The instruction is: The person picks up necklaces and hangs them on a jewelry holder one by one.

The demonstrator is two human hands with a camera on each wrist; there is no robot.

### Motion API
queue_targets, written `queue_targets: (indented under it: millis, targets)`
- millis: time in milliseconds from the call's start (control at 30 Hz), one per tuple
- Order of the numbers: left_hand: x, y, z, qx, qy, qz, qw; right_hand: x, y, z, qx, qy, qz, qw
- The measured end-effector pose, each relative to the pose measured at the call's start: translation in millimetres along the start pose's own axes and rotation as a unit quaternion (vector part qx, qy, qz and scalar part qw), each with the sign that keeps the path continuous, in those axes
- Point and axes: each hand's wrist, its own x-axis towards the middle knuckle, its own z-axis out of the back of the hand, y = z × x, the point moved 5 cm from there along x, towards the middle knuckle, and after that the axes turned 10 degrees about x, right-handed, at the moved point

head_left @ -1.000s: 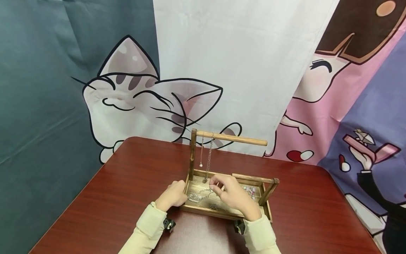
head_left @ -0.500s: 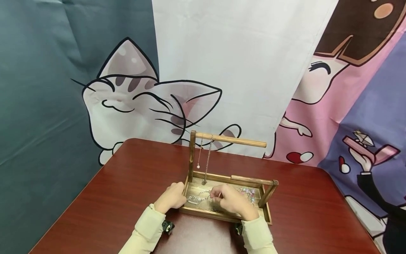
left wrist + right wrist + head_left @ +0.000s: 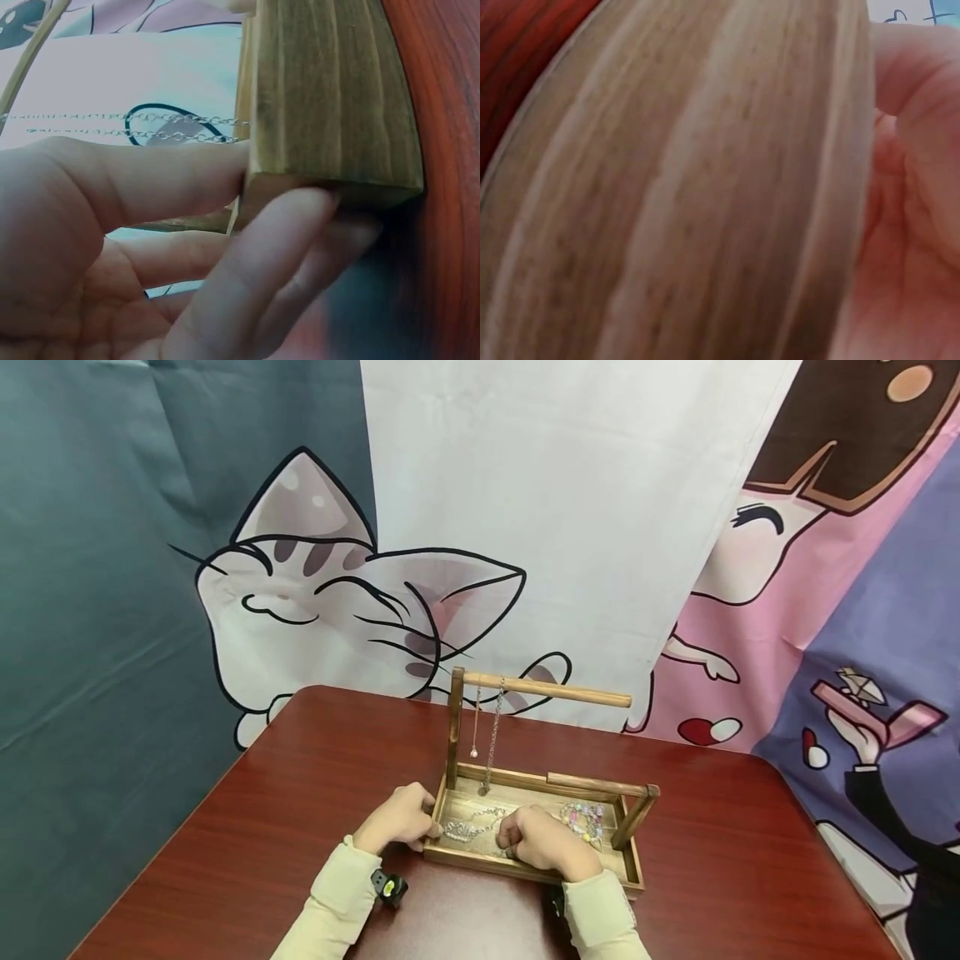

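Note:
A wooden jewelry stand with a shallow tray sits on the table. My left hand grips the tray's left front corner, thumb and fingers at the wood in the left wrist view. My right hand is down inside the tray near its front wall, fingers curled. Its fingertips, and anything between them, are hidden; the tray wall fills most of the right wrist view. Left of that hand lies a silvery bracelet; to its right are colorful beaded bracelets. A silver chain necklace hangs from the upper bar.
Beside the silver chain, a thin pendant necklace hangs from the upper wooden bar. A lower bar crosses the tray's right part. The stand rests on a reddish-brown table, with a cartoon-printed cloth behind.
My right hand has moved down from below the hanging chain into the front of the tray, uncovering more of the beaded bracelets. My left hand has shifted slightly, still at the tray corner.

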Motion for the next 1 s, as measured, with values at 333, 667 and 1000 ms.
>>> queue_targets:
  millis: [333, 667, 1000]
  targets:
    - [-0.5, 8.9, 1.4, -0.113, -0.001, 0.053, 0.9922, -2.4, 1.9, -3.5, -0.063, 0.020, -0.028, 0.997]
    - [3.4, 15.1, 0.4, -0.185, 0.040, 0.022, 0.9818, -2.7, -1.5, 0.4, -0.050, 0.004, -0.021, 0.999]
    - [5.8, 13.0, 2.4, -0.174, 0.051, -0.010, 0.9834, -2.6, -4.4, 17.3, 0.028, -0.058, -0.007, 0.998]
